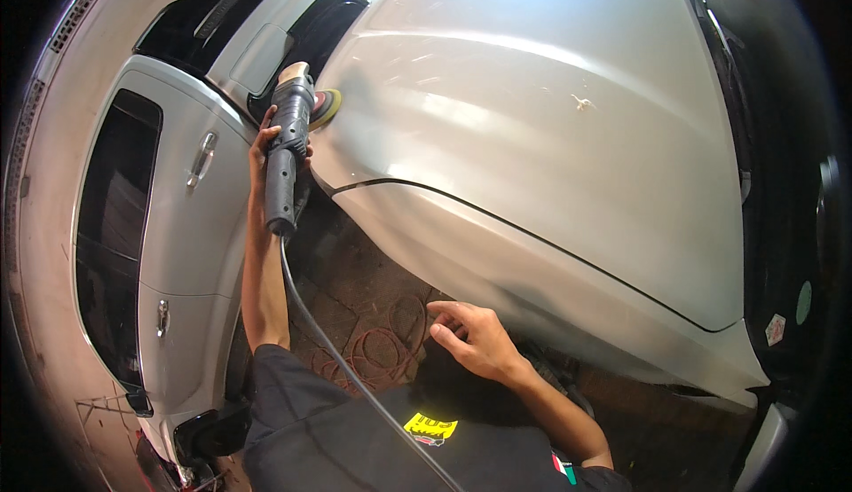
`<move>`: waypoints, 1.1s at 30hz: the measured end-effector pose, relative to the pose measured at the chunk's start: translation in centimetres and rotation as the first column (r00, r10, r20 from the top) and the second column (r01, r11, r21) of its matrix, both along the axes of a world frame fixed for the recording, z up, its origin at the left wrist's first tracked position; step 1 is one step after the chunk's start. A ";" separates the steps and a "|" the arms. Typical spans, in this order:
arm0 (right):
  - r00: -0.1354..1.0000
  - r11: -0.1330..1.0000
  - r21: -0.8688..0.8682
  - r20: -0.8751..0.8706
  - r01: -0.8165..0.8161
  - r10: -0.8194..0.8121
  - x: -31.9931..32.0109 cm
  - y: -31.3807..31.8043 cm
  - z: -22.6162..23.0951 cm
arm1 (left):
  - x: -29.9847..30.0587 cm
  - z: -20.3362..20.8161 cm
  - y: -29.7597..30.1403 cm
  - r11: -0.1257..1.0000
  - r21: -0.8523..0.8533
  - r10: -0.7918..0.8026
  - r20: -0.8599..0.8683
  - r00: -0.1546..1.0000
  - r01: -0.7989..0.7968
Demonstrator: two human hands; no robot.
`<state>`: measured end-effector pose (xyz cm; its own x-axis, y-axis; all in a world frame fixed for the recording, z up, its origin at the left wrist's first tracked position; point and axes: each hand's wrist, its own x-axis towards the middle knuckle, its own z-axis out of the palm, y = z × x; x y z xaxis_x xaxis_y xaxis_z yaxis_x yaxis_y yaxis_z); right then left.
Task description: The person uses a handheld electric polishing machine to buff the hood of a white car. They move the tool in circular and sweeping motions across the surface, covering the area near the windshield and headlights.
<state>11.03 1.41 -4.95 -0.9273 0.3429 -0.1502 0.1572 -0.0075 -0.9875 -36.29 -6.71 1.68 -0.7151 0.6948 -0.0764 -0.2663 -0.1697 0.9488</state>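
Observation:
My left hand (264, 141) is wrapped round a black and grey electric polisher (288, 133), held upright at the front corner of a silver-beige car hood (532, 137). The tool's round yellow and red polishing pad (327, 109) faces the hood's edge and seems to touch it; I cannot tell if it spins. A dark power cord (324, 337) hangs from the polisher's lower end and crosses my black shirt. My right hand (477, 339) hovers near the car's fender (461, 235), holding nothing, its index finger reaching out, its other fingers loosely bent.
A second silver vehicle (200, 252) with dark windows stands close on the left. On the floor between the cars lies a coiled reddish hose (377, 354). A small pale mark (582, 102) sits on the hood. The dark windshield edge (737, 93) is at the right.

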 end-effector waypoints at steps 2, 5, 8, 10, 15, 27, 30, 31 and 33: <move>0.998 0.999 0.029 -0.055 0.023 -0.021 0.3 -0.3 0.0 | 0.6 -0.7 0.9 0.996 0.015 0.084 0.030 0.996 -0.084; 0.996 0.998 0.040 -0.079 0.040 -0.037 0.1 -0.5 1.5 | 1.5 -2.0 1.3 0.984 -0.002 0.176 -0.028 0.984 -0.176; 0.986 0.995 0.011 -0.133 0.101 -0.099 -1.4 -0.5 2.2 | 3.6 -2.3 1.2 0.986 0.023 0.169 -0.063 0.984 -0.168; 0.968 0.984 -0.060 -0.177 0.168 -0.176 -3.3 -0.7 2.4 | 6.0 -0.8 1.6 0.984 0.015 0.176 -0.017 0.984 -0.175; 0.956 0.969 -0.189 -0.216 0.160 -0.200 -8.1 -0.8 5.7 | 10.9 0.6 0.8 0.986 0.005 0.168 -0.016 0.986 -0.168; 0.976 0.900 -0.436 -0.185 0.026 -0.118 -17.1 -4.8 9.1 | 13.5 1.9 1.4 0.999 -0.030 0.045 -0.007 0.999 -0.045; 0.973 0.956 -0.279 -0.181 0.089 -0.143 -19.1 -4.0 8.1 | 13.4 2.5 1.9 0.995 -0.036 0.090 -0.012 0.996 -0.090; 0.983 0.959 -0.278 -0.152 0.055 -0.100 -19.2 -3.3 8.4 | 12.5 1.9 1.8 0.992 -0.028 0.125 -0.010 0.992 -0.125; 0.976 0.982 -0.176 -0.187 0.074 -0.107 -20.2 -2.9 8.4 | 11.2 1.2 1.8 0.986 -0.036 0.163 -0.020 0.986 -0.164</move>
